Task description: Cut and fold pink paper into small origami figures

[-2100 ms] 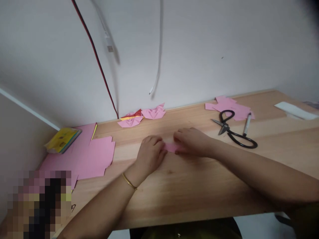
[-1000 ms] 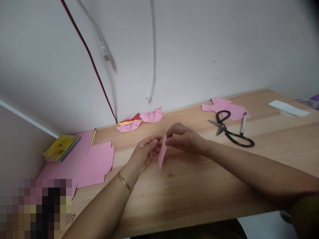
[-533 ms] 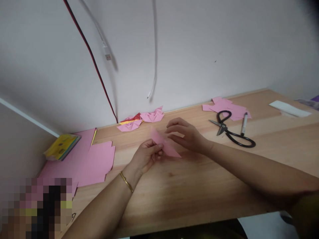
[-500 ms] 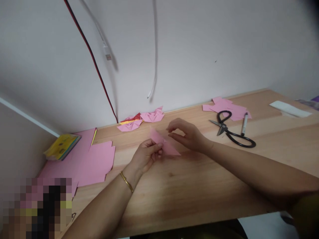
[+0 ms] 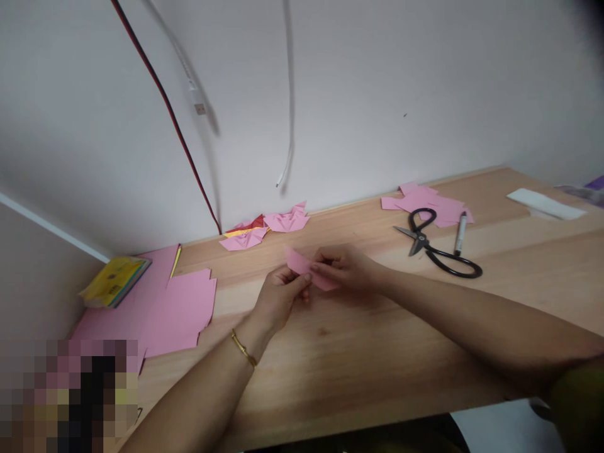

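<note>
The left hand [image 5: 285,290] and right hand [image 5: 343,269] both pinch a small, flat, folded pink paper [image 5: 299,262] above the smooth, wood-grained bench [image 5: 358,371]

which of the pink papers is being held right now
The small piece between your left hand and right hand; the large sheets, folded shapes and scraps by the scissors lie on the table.

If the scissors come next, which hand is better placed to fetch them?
Right, I'd judge: the right hand is nearer the scissors. The left hand is farther off, and its thumb and fingers pinch the folded pink paper, so it could probably hold that alone.
</note>
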Motion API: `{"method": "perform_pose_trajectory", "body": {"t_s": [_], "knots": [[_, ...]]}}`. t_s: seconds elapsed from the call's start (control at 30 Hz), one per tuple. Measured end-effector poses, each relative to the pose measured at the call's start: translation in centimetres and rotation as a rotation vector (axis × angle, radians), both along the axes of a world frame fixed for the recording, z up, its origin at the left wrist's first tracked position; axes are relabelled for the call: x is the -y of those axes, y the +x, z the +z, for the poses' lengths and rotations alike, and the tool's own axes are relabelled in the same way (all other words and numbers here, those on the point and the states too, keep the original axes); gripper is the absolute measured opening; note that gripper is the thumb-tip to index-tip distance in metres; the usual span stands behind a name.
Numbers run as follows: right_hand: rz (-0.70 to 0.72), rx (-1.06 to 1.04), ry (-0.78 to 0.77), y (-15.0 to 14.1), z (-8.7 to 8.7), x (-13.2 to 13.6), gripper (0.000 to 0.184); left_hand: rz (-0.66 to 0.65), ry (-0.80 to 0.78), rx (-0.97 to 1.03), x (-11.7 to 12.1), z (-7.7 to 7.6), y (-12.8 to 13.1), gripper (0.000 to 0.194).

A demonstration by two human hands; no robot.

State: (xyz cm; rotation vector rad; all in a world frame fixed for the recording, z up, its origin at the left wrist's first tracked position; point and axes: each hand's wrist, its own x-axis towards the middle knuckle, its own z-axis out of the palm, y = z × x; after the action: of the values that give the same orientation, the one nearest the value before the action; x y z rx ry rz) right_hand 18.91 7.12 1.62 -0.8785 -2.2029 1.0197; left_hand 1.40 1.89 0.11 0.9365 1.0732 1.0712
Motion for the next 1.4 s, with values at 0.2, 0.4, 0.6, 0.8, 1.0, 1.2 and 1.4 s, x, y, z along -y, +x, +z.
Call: {"method": "perform_pose_trajectory", "body": {"t_s": [0.2, 0.4, 0.6, 0.8, 1.0, 1.2, 1.4], "knots": [[-0.027, -0.161, 0.006, 0.7, -0.8, -1.0, 0.019, 0.023, -0.088, 0.143, -0.1, 0.3, -0.3, 0.019], [0.27, -0.136, 0.156, 1.1, -0.8, -0.8, 0.021, 0.042, -0.092, 0.262, -0.3, 0.2, -0.5, 0.017], [0.317, -0.294, 0.082, 0.8, -1.2, -0.6, 0.019, 0.042, -0.062, 0.176, -0.2, -0.2, -0.3, 0.017], [0.174, -0.379, 0.082, 0.2, -1.1, -0.8, 0.012, 0.108, 0.049, 0.102, -0.2, -0.3, -0.1, 0.018], [0.13, -0.425, -0.065, -0.2, -1.4, -0.8, 0.014, 0.144, 0.061, 0.126, -0.2, -0.2, 0.2, 0.017], [0.195, -0.433, -0.266, -0.1, -1.6, -0.5, 0.029, 0.151, 0.015, 0.127, -0.3, -0.2, 0.1, 0.018], [0.139, -0.335, -0.103, 0.2, -1.5, -0.7, 0.028, 0.113, 0.01, 0.159, -0.3, -0.5, 0.0, 0.019]]}}
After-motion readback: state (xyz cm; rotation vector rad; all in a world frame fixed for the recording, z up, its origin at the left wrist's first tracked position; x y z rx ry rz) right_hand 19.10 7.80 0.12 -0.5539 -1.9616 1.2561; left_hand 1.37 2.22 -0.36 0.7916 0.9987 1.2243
